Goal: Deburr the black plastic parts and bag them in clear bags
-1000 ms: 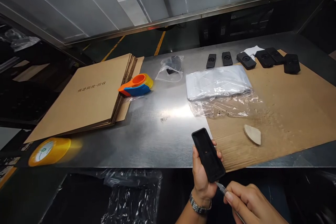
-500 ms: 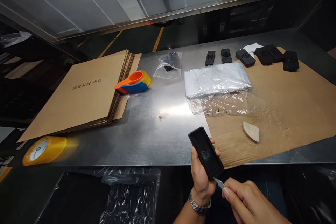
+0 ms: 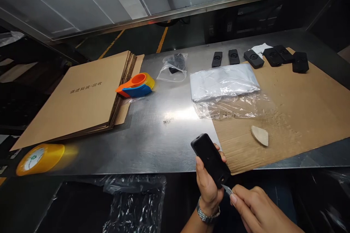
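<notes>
A black plastic housing [image 3: 210, 158], hollow and oblong, is gripped along its sides by my left hand [image 3: 207, 184], which wears a metal-banded watch. It tilts over the table's front edge with its open side towards me. In a pinch, my right hand [image 3: 253, 200] holds a craft knife [image 3: 226, 189], its blade tip at the housing's lower end beside a small hole. The knife's handle is hidden in my fingers. Beyond my hands, a pale quarter-round piece [image 3: 259, 135] lies on a cardboard sheet [image 3: 300, 116].
Several black housings [image 3: 253, 59] line the back right, near a stack of clear plastic bags [image 3: 224, 82]. At left are flattened cartons [image 3: 79, 94], an orange and blue tape dispenser [image 3: 136, 85] and a yellow tape roll [image 3: 41, 158]. A bagged black part [image 3: 176, 66] lies mid-table.
The black housing has tilted in my left hand, showing more of its end faces. The knife tip stays at its lower end. The whole view has shifted slightly.
</notes>
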Tool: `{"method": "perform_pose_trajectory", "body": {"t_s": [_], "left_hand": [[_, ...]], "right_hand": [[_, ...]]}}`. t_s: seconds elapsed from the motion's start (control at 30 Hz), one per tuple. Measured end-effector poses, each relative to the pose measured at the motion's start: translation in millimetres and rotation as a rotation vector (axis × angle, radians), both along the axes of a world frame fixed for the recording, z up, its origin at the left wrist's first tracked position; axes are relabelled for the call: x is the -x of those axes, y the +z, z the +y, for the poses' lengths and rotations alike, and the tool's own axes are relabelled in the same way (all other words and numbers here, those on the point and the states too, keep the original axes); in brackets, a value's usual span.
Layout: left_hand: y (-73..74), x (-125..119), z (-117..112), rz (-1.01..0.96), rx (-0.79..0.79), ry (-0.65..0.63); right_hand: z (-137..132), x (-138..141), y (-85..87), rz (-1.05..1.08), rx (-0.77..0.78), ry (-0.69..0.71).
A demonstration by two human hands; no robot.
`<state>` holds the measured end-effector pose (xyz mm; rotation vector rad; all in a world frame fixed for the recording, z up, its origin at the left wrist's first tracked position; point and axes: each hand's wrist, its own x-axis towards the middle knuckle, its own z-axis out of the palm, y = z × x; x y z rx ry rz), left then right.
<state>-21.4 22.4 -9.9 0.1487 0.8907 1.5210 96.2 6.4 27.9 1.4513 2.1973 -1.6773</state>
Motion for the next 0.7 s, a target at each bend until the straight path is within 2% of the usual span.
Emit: {"method": "perform_pose_trajectory", "body": {"t_s": [0.3, 0.53, 0.6, 0.63, 0.7], "left_hand": [[1.2, -2.5, -1.2, 0.011, 0.007, 0.069], [-0.4, -3.5, -1.7, -0.067, 0.010, 0.148], [-0.1, -2.3, -0.8, -0.092, 0.023, 0.180], [0.1, -1.6, -0.1, -0.093, 0.025, 0.198], [0.3, -0.5, 1.6, -0.067, 0.009, 0.260]], "right_hand": [[-0.9, 2.6, 1.7, 0.028, 0.005, -0.043], [-0.7, 3.2, -1.7, 0.223, 0.206, -0.130], [-0.2, -1.5, 0.8, 0.285, 0.223, -0.133], [-0.7, -4.3, 2.6, 0.295, 0.195, -0.130], [-3.8, -9.8, 5.3, 0.264, 0.038, -0.113]]}}
